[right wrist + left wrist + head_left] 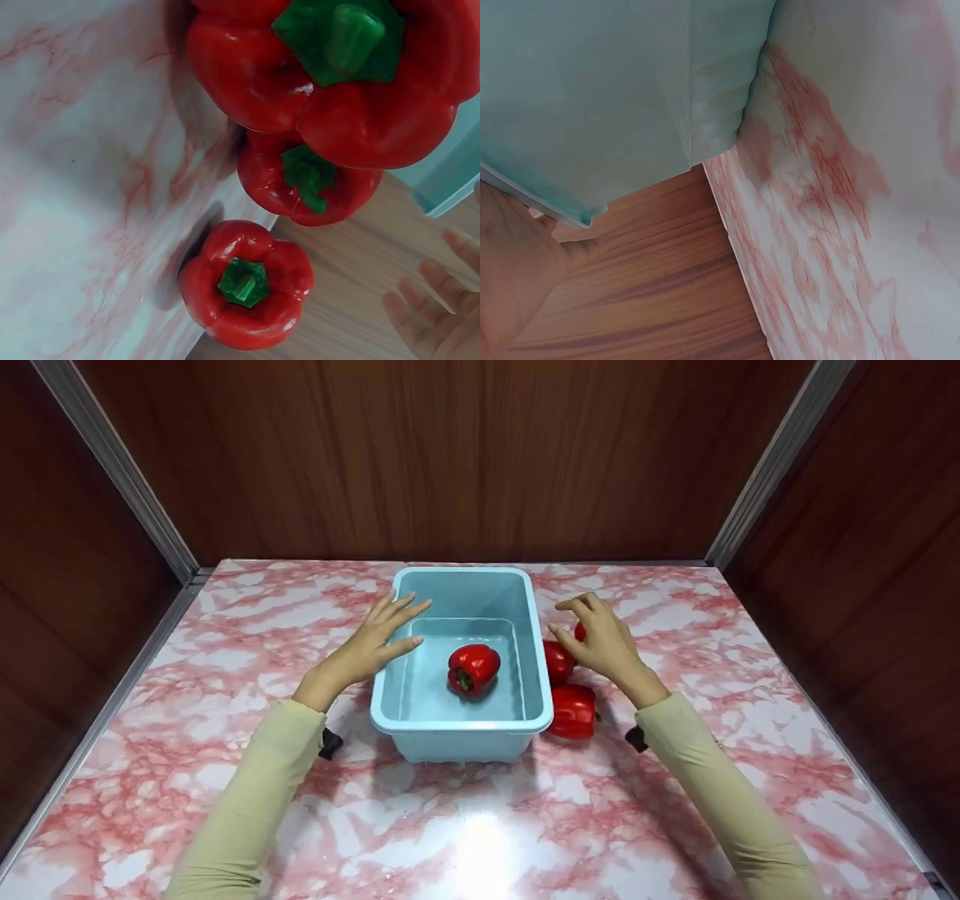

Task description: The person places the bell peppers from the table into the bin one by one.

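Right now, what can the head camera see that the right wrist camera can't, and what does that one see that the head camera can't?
Only the head view shows the left hand, the sleeves and the red bell pepper inside the light blue bin.

Only the right wrist view shows the curved green stem of the middle pepper outside and the green stem of the farthest pepper.

Both share the right hand, those two peppers, the nearest pepper outside, part of the bin and the marbled tabletop.
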`<action>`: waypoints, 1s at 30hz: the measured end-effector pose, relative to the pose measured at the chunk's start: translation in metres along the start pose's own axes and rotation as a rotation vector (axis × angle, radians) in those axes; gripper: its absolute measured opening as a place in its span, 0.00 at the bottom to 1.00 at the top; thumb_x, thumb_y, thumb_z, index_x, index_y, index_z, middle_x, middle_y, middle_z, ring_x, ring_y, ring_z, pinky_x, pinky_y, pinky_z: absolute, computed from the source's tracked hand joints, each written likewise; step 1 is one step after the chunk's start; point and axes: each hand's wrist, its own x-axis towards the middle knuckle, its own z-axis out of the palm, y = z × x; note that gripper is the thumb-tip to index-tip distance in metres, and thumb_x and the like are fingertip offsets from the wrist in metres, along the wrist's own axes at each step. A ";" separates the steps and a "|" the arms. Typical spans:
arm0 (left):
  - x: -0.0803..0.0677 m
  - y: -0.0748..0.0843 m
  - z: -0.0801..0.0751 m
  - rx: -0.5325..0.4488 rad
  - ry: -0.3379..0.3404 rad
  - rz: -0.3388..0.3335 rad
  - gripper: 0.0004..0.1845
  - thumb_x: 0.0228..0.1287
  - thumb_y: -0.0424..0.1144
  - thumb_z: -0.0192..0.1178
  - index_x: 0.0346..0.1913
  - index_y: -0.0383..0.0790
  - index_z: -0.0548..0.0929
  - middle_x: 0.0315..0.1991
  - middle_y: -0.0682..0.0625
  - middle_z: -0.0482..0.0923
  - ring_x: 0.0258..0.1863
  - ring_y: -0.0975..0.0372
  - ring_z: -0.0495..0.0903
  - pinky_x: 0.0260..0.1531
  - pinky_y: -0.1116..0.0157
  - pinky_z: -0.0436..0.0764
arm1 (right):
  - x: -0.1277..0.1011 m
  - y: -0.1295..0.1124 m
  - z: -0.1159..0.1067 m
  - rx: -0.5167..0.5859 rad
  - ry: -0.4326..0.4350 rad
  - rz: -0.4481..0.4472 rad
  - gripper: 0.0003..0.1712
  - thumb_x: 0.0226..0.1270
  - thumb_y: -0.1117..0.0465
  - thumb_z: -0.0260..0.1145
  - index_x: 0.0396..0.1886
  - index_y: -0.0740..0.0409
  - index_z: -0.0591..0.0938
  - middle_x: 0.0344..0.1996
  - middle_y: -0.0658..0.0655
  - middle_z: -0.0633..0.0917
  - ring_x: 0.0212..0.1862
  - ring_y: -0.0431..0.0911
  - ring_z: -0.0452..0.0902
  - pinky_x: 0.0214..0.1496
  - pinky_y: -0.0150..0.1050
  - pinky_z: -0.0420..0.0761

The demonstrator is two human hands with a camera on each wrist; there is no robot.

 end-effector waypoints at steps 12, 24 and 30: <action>0.001 -0.001 -0.002 -0.005 0.001 0.012 0.31 0.65 0.59 0.47 0.70 0.66 0.54 0.74 0.47 0.45 0.73 0.54 0.30 0.63 0.36 0.41 | 0.001 0.001 0.000 -0.011 -0.014 0.012 0.23 0.60 0.44 0.62 0.51 0.51 0.79 0.44 0.56 0.76 0.35 0.49 0.69 0.30 0.46 0.75; 0.001 -0.002 0.001 -0.002 0.006 0.001 0.32 0.64 0.61 0.47 0.70 0.66 0.54 0.74 0.49 0.45 0.73 0.54 0.30 0.63 0.36 0.42 | -0.001 0.004 0.001 -0.021 -0.007 0.005 0.23 0.60 0.45 0.63 0.51 0.52 0.79 0.44 0.57 0.76 0.36 0.49 0.70 0.30 0.46 0.74; 0.000 -0.002 0.001 -0.007 0.003 0.002 0.32 0.64 0.62 0.46 0.70 0.67 0.54 0.74 0.48 0.45 0.73 0.52 0.31 0.63 0.36 0.42 | -0.001 0.007 0.001 -0.032 -0.003 0.003 0.24 0.61 0.44 0.62 0.52 0.52 0.78 0.46 0.58 0.76 0.41 0.52 0.71 0.36 0.50 0.75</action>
